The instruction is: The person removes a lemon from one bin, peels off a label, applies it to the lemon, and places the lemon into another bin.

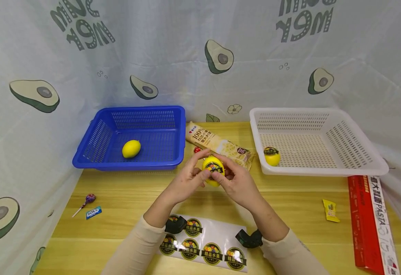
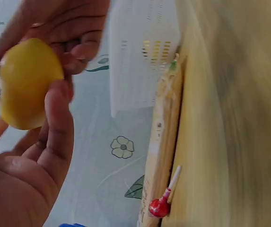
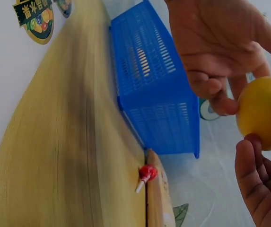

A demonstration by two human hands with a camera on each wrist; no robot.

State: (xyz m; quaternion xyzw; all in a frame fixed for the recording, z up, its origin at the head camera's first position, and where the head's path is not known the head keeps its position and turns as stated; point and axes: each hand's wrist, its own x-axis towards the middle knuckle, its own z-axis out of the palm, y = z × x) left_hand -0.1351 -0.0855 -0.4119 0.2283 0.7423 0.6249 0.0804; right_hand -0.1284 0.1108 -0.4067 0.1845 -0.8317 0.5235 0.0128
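Both hands hold one yellow lemon (image 1: 213, 180) up over the middle of the table. A round dark sticker (image 1: 213, 168) with a fruit picture is on the side facing the head camera. My left hand (image 1: 186, 182) grips the lemon from the left, its thumb at the sticker. From the right, my right hand (image 1: 239, 187) grips it with the thumb on the sticker's lower part. The wrist views show the lemon's plain back (image 2: 31, 85) between the fingers of both hands. Below the forearms lies a white sticker sheet (image 1: 217, 229) with several round fruit labels.
A blue basket (image 1: 138, 166) with a plain lemon (image 1: 131, 149) stands back left. The white basket (image 1: 324, 170) at right holds a stickered lemon (image 1: 272, 158). Between them lie a pasta packet (image 1: 221, 143) and a red lollipop (image 3: 148, 172). A red box (image 1: 365, 221) is far right; small sweets lie about.
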